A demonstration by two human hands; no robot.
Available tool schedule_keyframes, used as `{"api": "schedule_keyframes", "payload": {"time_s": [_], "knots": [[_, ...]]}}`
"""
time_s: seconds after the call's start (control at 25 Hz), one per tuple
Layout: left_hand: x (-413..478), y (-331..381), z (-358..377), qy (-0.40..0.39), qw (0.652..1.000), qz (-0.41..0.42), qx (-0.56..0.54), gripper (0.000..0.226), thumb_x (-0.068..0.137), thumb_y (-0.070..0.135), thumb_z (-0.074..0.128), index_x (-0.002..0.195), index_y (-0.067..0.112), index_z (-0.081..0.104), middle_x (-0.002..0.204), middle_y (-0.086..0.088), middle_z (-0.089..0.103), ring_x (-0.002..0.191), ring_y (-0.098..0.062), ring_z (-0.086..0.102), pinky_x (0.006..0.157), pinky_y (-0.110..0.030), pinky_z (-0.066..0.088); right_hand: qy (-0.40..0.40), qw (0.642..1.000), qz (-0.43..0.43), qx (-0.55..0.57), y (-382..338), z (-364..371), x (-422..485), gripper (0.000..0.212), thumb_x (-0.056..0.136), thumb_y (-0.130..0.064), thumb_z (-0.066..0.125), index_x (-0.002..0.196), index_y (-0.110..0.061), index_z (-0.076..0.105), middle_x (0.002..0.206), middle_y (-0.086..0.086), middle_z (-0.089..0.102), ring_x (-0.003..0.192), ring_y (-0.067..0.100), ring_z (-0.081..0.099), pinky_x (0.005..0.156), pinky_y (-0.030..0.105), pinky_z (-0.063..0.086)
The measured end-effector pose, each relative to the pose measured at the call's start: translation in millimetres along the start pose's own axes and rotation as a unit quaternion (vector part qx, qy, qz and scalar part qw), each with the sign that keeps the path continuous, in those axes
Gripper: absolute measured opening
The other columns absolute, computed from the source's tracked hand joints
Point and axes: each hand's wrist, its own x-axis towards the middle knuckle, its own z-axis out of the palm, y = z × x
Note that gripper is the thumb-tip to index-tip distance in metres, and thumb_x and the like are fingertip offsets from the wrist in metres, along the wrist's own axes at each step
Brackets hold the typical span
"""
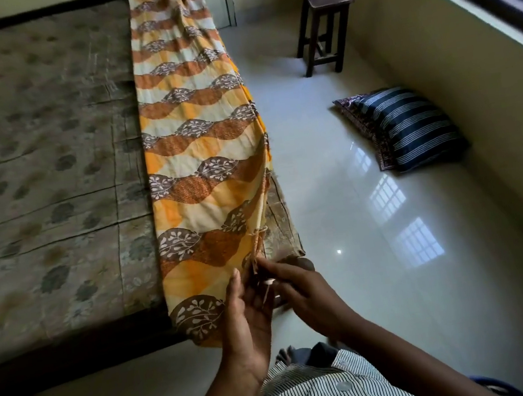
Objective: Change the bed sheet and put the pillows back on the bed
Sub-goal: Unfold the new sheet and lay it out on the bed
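Right hand (302,289) grip pinches the hem layers of the folded orange sheet (192,134). Left hand (246,316) lies straight-fingered on the cloth just beside. Sheet runs away from the grip along the mattress (40,143). Separate one layer, then spread left. Pillows (410,125) on floor, right of grip.
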Motion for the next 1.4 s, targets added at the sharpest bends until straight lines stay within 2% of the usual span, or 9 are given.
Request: {"api": "schedule_keyframes", "payload": {"time_s": [0.16,0.28,0.4,0.56,0.68,0.84,1.2,1.32,1.4], "knots": [[0,-5,4,0.031,0.992,0.077,0.095,0.069,0.062,0.035,0.075,0.125,0.014,0.057,0.115,-0.001,0.068,0.108,-0.017,0.063,0.088,-0.029,0.052,0.056,0.997,0.019,0.057,-5,-3,3,0.051,0.091,0.006,0.049,0.133,-0.022,0.046,0.111,-0.014,0.062,0.098,-0.011,0.06,0.078,0.008,0.049],[4,-2,6,0.099,0.981,0.096,0.135,0.042,0.068,0.023,0.069,0.109,0.014,0.066,0.1,-0.005,0.072,0.093,-0.021,0.068,0.079,-0.031,0.056,0.098,0.988,0.038,0.11,-6,-4,6,0.049,0.087,-0.002,0.061,0.129,-0.025,0.051,0.101,-0.009,0.07,0.087,-0.005,0.066,0.068,0.009,0.05],[6,-3,7,0.137,0.97,0.112,0.165,0.014,0.075,0.032,0.064,0.084,0.024,0.071,0.091,-0.003,0.073,0.094,-0.023,0.067,0.087,-0.042,0.053,0.134,0.976,0.063,0.162,-6,-1,8,0.036,0.082,-0.01,0.069,0.114,-0.023,0.061,0.089,-0.007,0.073,0.083,0.002,0.069,0.067,0.014,0.053],[11,-5,3,0.161,0.968,0.083,0.171,0.026,0.086,0.038,0.055,0.09,0.017,0.07,0.096,-0.009,0.071,0.098,-0.028,0.065,0.094,-0.049,0.048,0.162,0.969,0.076,0.173,-2,3,9,0.015,0.078,-0.013,0.073,0.092,-0.017,0.07,0.085,-0.004,0.074,0.081,0.004,0.07,0.067,0.018,0.052],[13,-4,5,0.161,0.97,0.067,0.169,0.034,0.092,0.035,0.048,0.1,0.008,0.069,0.101,-0.014,0.07,0.099,-0.029,0.065,0.095,-0.049,0.048,0.157,0.977,0.056,0.132,-5,8,6,0.021,0.076,-0.016,0.076,0.097,-0.02,0.073,0.088,-0.008,0.073,0.082,0.0,0.068,0.072,0.015,0.053],[13,-3,6,0.158,0.973,0.055,0.159,0.03,0.094,0.029,0.048,0.087,0.011,0.07,0.093,-0.016,0.071,0.095,-0.031,0.067,0.093,-0.051,0.049,0.194,0.981,0.016,0.024,-4,15,6,0.034,0.071,-0.024,0.079,0.104,-0.019,0.071,0.094,-0.006,0.068,0.082,0.005,0.065,0.073,0.016,0.054],[7,-6,7,0.144,0.965,0.093,0.198,0.027,0.095,0.026,0.046,0.081,0.018,0.067,0.086,-0.008,0.071,0.092,-0.027,0.067,0.089,-0.046,0.051,0.215,0.958,-0.114,-0.15,0,17,7,0.017,0.082,-0.026,0.068,0.089,-0.013,0.075,0.086,-0.002,0.066,0.067,0.005,0.064,0.059,0.019,0.054],[6,-6,6,0.144,0.962,0.108,0.206,0.024,0.094,0.029,0.048,0.084,0.02,0.068,0.092,-0.01,0.071,0.095,-0.028,0.066,0.091,-0.046,0.05,0.25,0.968,-0.018,-0.034,0,17,6,0.01,0.084,-0.022,0.068,0.088,-0.015,0.075,0.081,-0.005,0.07,0.069,0.005,0.066,0.063,0.019,0.054],[8,-6,6,0.151,0.961,0.113,0.201,0.022,0.094,0.031,0.049,0.086,0.021,0.067,0.098,-0.01,0.071,0.098,-0.029,0.065,0.094,-0.049,0.048,0.227,0.94,0.116,0.226,-3,15,4,0.015,0.09,-0.02,0.06,0.092,-0.011,0.071,0.073,-0.002,0.069,0.064,0.009,0.066,0.059,0.024,0.054]]}}
